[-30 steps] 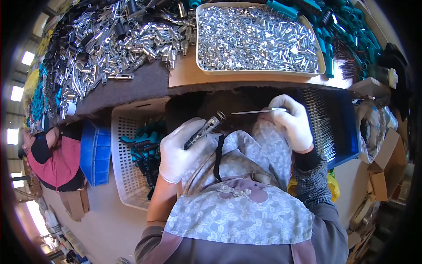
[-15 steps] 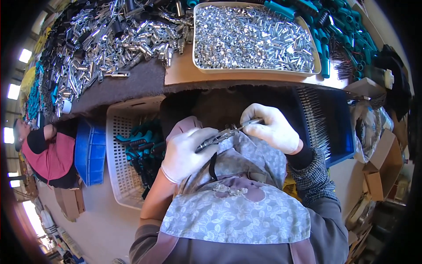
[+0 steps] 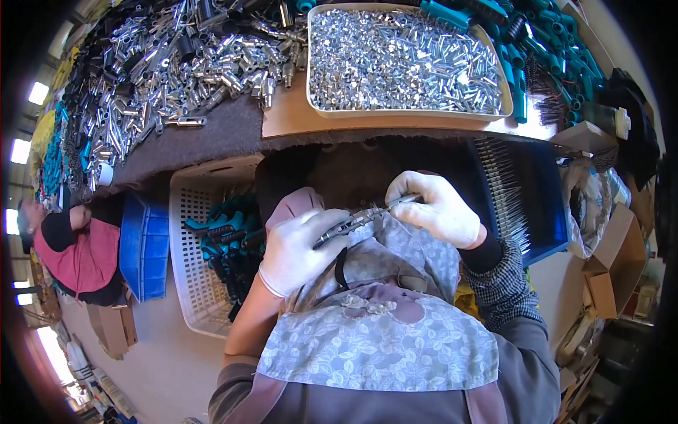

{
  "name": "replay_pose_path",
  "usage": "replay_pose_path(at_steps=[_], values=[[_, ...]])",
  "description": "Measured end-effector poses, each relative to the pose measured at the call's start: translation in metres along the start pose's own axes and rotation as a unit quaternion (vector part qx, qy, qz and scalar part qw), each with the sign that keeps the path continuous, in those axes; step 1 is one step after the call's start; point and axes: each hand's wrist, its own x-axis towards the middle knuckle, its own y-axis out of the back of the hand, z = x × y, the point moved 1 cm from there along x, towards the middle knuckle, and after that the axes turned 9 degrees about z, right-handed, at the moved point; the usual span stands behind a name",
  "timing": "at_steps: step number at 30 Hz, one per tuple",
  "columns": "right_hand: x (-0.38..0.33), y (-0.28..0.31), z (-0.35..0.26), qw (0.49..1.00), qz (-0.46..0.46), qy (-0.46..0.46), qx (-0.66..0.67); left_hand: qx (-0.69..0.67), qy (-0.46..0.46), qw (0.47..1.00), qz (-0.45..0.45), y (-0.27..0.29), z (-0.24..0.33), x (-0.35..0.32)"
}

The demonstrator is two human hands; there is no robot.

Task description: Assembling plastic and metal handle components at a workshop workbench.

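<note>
My left hand (image 3: 300,251), in a white glove, is closed round a narrow metal tool part (image 3: 344,227) held above my lap. The part slants up to the right, and its near end is hidden in the palm. My gloved right hand (image 3: 441,215) pinches a thin metal piece (image 3: 405,201) between thumb and fingers, touching or very close to the part's far end. What exactly this piece is, I cannot make out. Behind my hands, on the bench, stands a pale tray (image 3: 395,113) heaped with small shiny pins and metal bits.
Loose metal parts (image 3: 191,78) cover the bench's left side; teal handles (image 3: 521,92) lie at right. A white crate (image 3: 187,261) of teal-and-black tools stands left, near a blue bin (image 3: 145,251) and another person (image 3: 81,251). Right are a blue tray (image 3: 547,237) of long pins and a cardboard box (image 3: 611,261).
My right fingers have shifted slightly, and the thin piece shows less between them. The left hand keeps its hold on the metal part, almost unmoved.
</note>
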Motion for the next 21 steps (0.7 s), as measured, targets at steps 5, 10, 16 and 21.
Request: replay_pose_path(at_steps=[5,10,16,21], values=[[-0.001,-0.003,0.000,1.000,0.006,-0.005,0.024,0.013,-0.002,1.000,-0.011,0.000,0.003,0.002],[-0.002,-0.011,0.006,0.999,-0.010,0.022,0.030,0.000,0.014,1.000,-0.028,-0.002,0.007,0.004],[-0.004,-0.024,0.016,0.985,-0.015,0.161,-0.059,-0.103,0.007,0.993,-0.049,-0.003,-0.002,-0.002],[-0.003,-0.024,0.017,0.981,-0.019,0.164,-0.100,-0.093,-0.001,0.995,-0.042,-0.008,-0.004,-0.004]])
